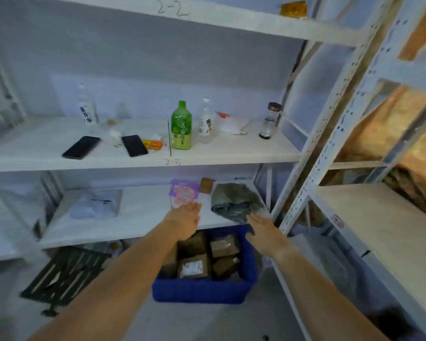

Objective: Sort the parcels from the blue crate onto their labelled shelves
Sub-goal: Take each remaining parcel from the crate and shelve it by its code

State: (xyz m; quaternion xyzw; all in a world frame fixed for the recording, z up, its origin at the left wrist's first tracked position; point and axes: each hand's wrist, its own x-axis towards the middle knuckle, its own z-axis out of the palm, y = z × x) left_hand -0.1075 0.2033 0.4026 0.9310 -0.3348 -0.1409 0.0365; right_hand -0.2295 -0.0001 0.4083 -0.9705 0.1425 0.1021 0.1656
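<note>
— White metal storage shelving (143, 163) fills the room, its board edges hand-marked "2-2" and "2-3". Where are the hands?

— Both reach forward over the lowest white shelf board (133, 225). The left hand (186, 219) is flat, palm down, fingers together and stretched out; its fingertips (194, 206) lie at the near edge of a purple-and-pink flat packet (182, 191) on that board. Whether they touch it cannot be told through the blur.

— And the right?

— The right hand (265, 232) is likewise spread, its grip slack and holding nothing. Its fingertips (252, 217) are at the near corner of a crumpled grey-green plastic parcel bag (236, 201) lying on the same board, just right of the packet.

— The parcels to be sorted?

— Brown cardboard parcels (207, 257), one with a white label, sit in the blue plastic crate (202, 289) on the floor, directly below the two forearms.

— Anything else on that board?

— A pale blue translucent bag (95, 204) lies well to the left, and a small brown box (206, 185) stands behind the packet. On the shelf above: two black phones (81, 147), a green plastic bottle (181, 125), clear bottles, and a dark-capped glass jar (268, 121).
</note>
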